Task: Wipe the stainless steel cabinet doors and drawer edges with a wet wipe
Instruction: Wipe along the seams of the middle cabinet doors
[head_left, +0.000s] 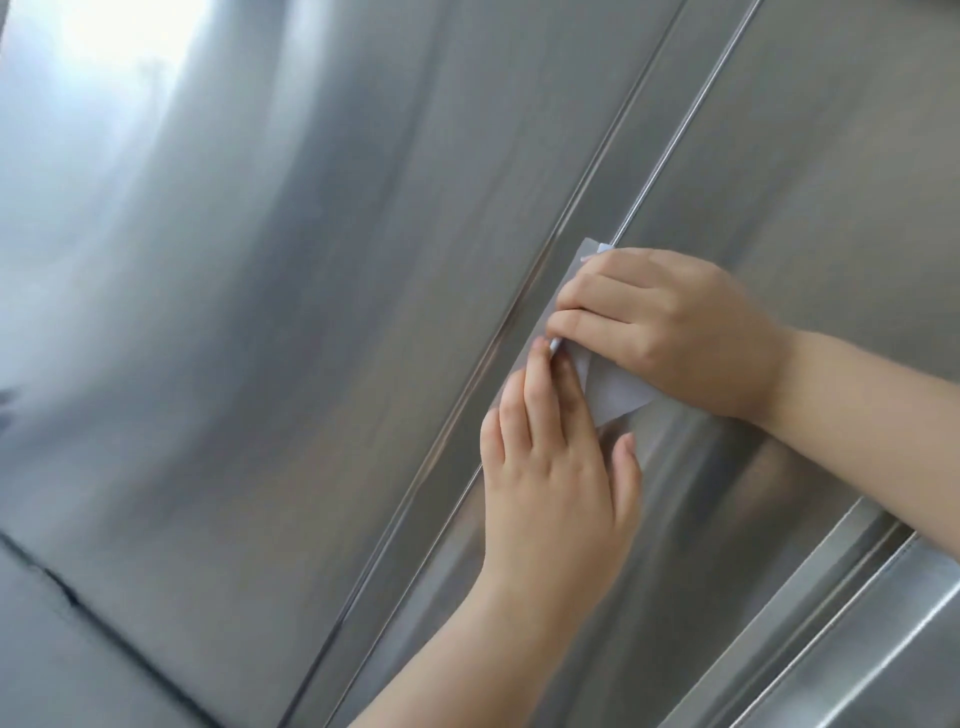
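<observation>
- Soft daylight; blown-out white glare on the steel door (322, 291) at eleven o'clock.
- Nine o'clock edge hazy and blurred.
- Centre and four o'clock are sharper.

Down in the bottom-left corner there's a patch of floor (57, 670), dull grey and matte, and it's soft and out of focus. A dark seam (104, 631) cuts across it on a slant, running from the left edge down toward the bottom edge, right where the grey meets the foot of the cabinet door (218, 415). The line looks a little ragged about midway along, though the blur hides whether that's a crack or just a joint. Up at the top-left there's a strong white glare (119, 31), blown out, fading into pale streaks below it. What the light comes from can't be made out.
</observation>
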